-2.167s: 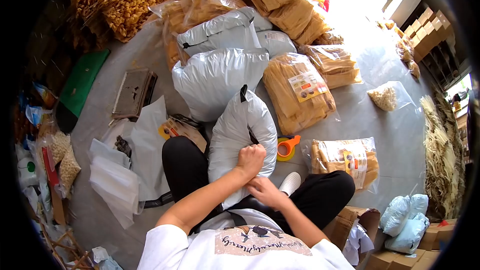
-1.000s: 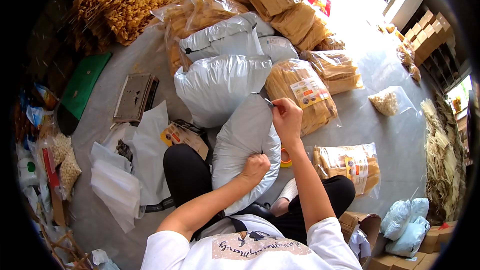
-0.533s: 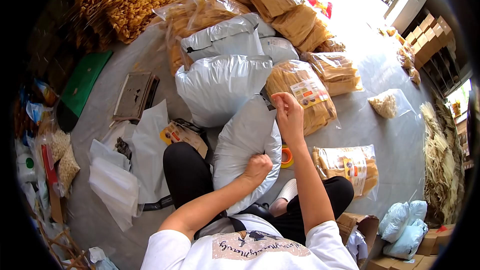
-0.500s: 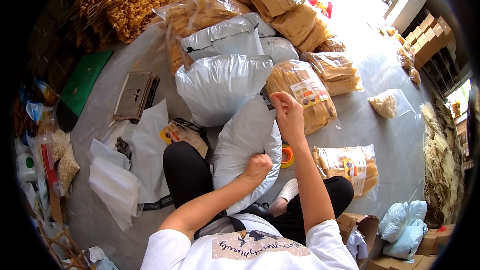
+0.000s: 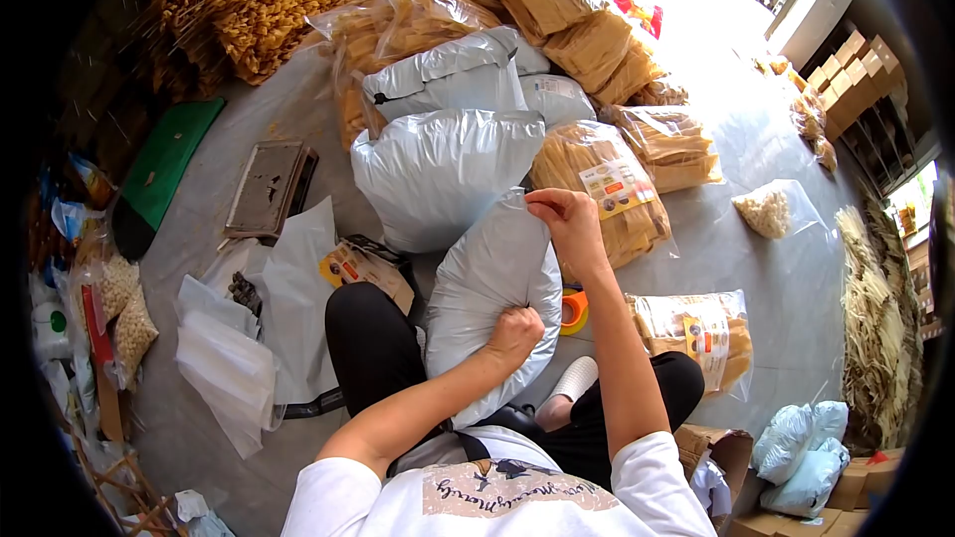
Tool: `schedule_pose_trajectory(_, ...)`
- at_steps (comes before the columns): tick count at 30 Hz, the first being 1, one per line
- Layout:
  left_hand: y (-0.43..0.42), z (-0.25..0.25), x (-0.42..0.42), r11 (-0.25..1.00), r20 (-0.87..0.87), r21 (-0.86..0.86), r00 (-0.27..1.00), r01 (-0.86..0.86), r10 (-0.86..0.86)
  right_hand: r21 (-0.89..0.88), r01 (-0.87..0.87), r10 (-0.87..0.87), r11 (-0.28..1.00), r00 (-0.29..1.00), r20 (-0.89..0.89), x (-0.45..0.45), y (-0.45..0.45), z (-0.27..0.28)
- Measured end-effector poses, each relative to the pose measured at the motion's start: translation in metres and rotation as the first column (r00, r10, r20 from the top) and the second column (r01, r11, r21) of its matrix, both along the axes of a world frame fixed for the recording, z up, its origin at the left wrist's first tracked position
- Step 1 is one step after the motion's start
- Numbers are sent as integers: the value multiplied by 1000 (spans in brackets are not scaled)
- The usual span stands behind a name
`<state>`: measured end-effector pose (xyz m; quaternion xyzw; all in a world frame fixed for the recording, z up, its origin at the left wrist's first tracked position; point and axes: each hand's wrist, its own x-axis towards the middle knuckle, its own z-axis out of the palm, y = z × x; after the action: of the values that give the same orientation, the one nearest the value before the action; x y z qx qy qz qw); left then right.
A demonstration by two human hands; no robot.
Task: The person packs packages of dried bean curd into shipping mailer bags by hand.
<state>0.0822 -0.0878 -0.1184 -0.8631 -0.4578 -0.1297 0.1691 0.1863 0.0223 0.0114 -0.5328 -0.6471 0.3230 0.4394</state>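
A stuffed silver-grey mailing bag [image 5: 477, 283] leans upright between my legs. My left hand [image 5: 515, 336] is closed in a fist on its side, bunching the plastic into creases. Up at the bag's top right corner, my right hand [image 5: 570, 222] pinches the edge between thumb and fingers. Behind it lies another full silver mailing bag [image 5: 443, 169], with more silver bags stacked beyond. A clear pack of yellow-brown dried sheets [image 5: 607, 189] sits just past my right hand. An orange roll of tape [image 5: 573, 310] is partly hidden beside the bag.
Flat plastic bags [image 5: 234, 368] and a worn metal box [image 5: 267, 189] lie to the left. One labelled pack [image 5: 696, 333] rests by my right knee, and a small bag of pale pieces [image 5: 766, 211] is farther right. Blue-grey parcels [image 5: 806, 452] sit on cartons at lower right.
My right hand has shifted slightly down at the bag's top corner. The dark strip seen there before no longer shows. My left hand keeps its grip on the side.
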Motion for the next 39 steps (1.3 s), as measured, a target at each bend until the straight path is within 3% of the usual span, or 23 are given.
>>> schedule_pose_trajectory(6,1,-2,0,1000,2,-5,1000,3,-3,-40,66,-71,997,988,-134,-3,-2,-3)
schedule_pose_trajectory(15,0,-3,0,999,13,-34,1000,10,-10,35,243,-223,969,931,-290,-7,-3,-33)
schedule_pose_trajectory(17,0,-1,-1,1000,6,-23,1000,8,-8,-181,282,-335,942,783,-525,-8,-7,-38)
schedule_pose_trajectory(19,0,1,-3,1000,0,-14,1000,4,-4,-199,275,-338,941,730,-594,-3,-8,-37)
schedule_pose_trajectory(21,1,1,-7,1000,-26,-20,1000,-18,17,-182,325,-345,928,563,-751,5,-12,-36)
schedule_pose_trajectory(23,2,-1,-8,1000,-20,-22,1000,-18,18,-177,337,-354,925,588,-727,13,-17,-35)
schedule_pose_trajectory(25,1,1,-7,1000,-14,-25,1000,-13,13,-78,217,-226,973,829,-511,16,-20,-29)
schedule_pose_trajectory(27,0,3,-5,1000,-25,-20,1000,-11,10,-75,197,-209,977,850,-484,17,-14,-21)
schedule_pose_trajectory(29,0,2,-4,1000,-14,-23,1000,-8,8,-29,44,-50,999,959,-278,17,-3,-13)
schedule_pose_trajectory(31,0,2,-4,1000,-5,-25,1000,-10,10,-28,30,-37,999,947,-319,13,6,-5)
schedule_pose_trajectory(33,1,2,-5,1000,-15,-10,1000,-9,9,-228,-171,91,958,941,-325,16,15,-5)
schedule_pose_trajectory(37,2,1,-7,1000,-5,-25,1000,-5,5,-282,-218,127,934,943,-307,14,22,-9)
schedule_pose_trajectory(39,2,1,-7,1000,5,-13,1000,6,-6,-294,-133,3,947,915,-404,10,14,-6)
